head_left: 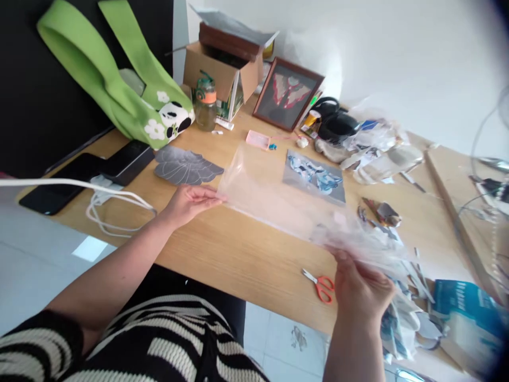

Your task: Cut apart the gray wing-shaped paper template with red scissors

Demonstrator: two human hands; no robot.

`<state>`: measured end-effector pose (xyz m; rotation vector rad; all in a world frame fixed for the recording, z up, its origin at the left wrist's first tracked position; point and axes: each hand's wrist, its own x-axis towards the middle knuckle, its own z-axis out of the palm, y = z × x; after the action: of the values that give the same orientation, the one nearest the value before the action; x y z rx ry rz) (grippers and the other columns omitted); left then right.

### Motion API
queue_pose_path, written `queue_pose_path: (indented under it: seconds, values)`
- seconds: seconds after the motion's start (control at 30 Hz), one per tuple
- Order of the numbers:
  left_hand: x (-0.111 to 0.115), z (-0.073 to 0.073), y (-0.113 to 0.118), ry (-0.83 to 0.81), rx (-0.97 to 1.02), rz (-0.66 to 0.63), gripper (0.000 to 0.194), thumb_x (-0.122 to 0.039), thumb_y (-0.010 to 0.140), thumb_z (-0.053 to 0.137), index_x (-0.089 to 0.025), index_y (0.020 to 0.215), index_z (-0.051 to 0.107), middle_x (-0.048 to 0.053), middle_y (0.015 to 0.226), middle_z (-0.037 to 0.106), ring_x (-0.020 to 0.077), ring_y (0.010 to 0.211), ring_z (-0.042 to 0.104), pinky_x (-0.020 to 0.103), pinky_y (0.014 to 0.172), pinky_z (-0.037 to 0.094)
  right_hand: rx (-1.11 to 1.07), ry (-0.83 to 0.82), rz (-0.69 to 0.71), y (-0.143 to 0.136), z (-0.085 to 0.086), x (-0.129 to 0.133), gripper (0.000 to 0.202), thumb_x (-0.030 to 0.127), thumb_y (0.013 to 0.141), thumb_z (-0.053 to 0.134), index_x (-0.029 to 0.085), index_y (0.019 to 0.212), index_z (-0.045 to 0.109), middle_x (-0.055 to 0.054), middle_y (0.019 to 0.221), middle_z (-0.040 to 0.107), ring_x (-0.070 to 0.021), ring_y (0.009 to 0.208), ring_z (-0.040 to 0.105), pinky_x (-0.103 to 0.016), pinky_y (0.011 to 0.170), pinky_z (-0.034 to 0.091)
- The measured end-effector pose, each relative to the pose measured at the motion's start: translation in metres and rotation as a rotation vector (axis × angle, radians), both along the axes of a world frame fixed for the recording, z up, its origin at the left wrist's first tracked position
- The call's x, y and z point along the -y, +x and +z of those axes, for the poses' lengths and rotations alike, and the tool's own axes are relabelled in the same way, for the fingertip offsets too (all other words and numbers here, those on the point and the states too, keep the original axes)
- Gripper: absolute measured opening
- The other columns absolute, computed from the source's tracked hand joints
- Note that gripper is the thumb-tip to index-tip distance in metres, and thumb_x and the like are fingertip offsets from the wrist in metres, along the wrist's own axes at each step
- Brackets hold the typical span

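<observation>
A clear plastic sheet [270, 204], perhaps a film or bag, is stretched between my hands just over the wooden table. My left hand [193, 201] pinches its near left corner between thumb and fingers. Its bunched right end is gripped by my right hand [363, 284]. Orange-handled scissors [321, 286] lie on the table, left of my right hand. Beyond the sheet rests a grey piece with a blue-white wing-like pattern [316, 175]. A grey wing-shaped piece with pale lines [186, 165] lies just behind my left hand.
On the left are a green panda bag [119, 90], a black box [129, 162], a phone [59, 183] and a white cable [115, 204]. A bottle [205, 106], cardboard box [214, 66] and framed picture [287, 94] stand at the back. Scraps and a blue packet [463, 302] crowd the right.
</observation>
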<state>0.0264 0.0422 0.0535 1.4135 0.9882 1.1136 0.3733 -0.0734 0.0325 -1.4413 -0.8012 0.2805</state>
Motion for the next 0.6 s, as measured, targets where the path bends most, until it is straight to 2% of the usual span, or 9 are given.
queue_pose_path:
  seconds: [0.1,0.3,0.47,0.6]
  values:
    - [-0.003,-0.003,0.003,-0.007,0.049,0.014,0.017,-0.031,0.069,0.081,-0.021,0.084,0.08,0.005,0.09,0.078,0.0215,0.09,0.072,0.033,0.084,0.056,-0.127,0.112,-0.018,-0.009,0.005,-0.007,0.023,0.02,0.053,0.088,0.014,0.068,0.072,-0.002,0.076,0.074,-0.0254,0.081,0.071,-0.054,0.098,0.051]
    - [-0.006,-0.004,0.011,-0.014,0.154,0.063,0.015,-0.025,0.067,0.082,-0.022,0.081,0.079,0.003,0.086,0.079,0.0205,0.087,0.073,0.033,0.084,0.056,-0.108,0.151,0.063,-0.013,0.004,-0.008,0.017,0.011,0.058,0.084,0.013,0.07,0.072,-0.003,0.078,0.073,-0.0272,0.089,0.071,-0.054,0.097,0.053]
    - [-0.011,-0.001,0.018,-0.032,0.239,0.1,0.015,-0.026,0.068,0.083,-0.022,0.082,0.079,0.003,0.087,0.079,0.0197,0.086,0.073,0.033,0.085,0.056,-0.16,0.117,0.016,-0.012,0.006,-0.013,0.021,0.014,0.058,0.086,0.012,0.075,0.074,-0.003,0.081,0.075,-0.0258,0.089,0.071,-0.05,0.099,0.054]
    - [-0.021,0.003,0.033,-0.082,0.302,0.101,0.018,-0.027,0.07,0.081,-0.02,0.087,0.078,0.004,0.088,0.079,0.0196,0.086,0.073,0.034,0.086,0.056,-0.258,0.073,-0.019,-0.002,0.007,-0.023,0.024,0.017,0.057,0.088,0.014,0.076,0.076,-0.004,0.086,0.077,-0.0243,0.09,0.072,-0.044,0.098,0.055]
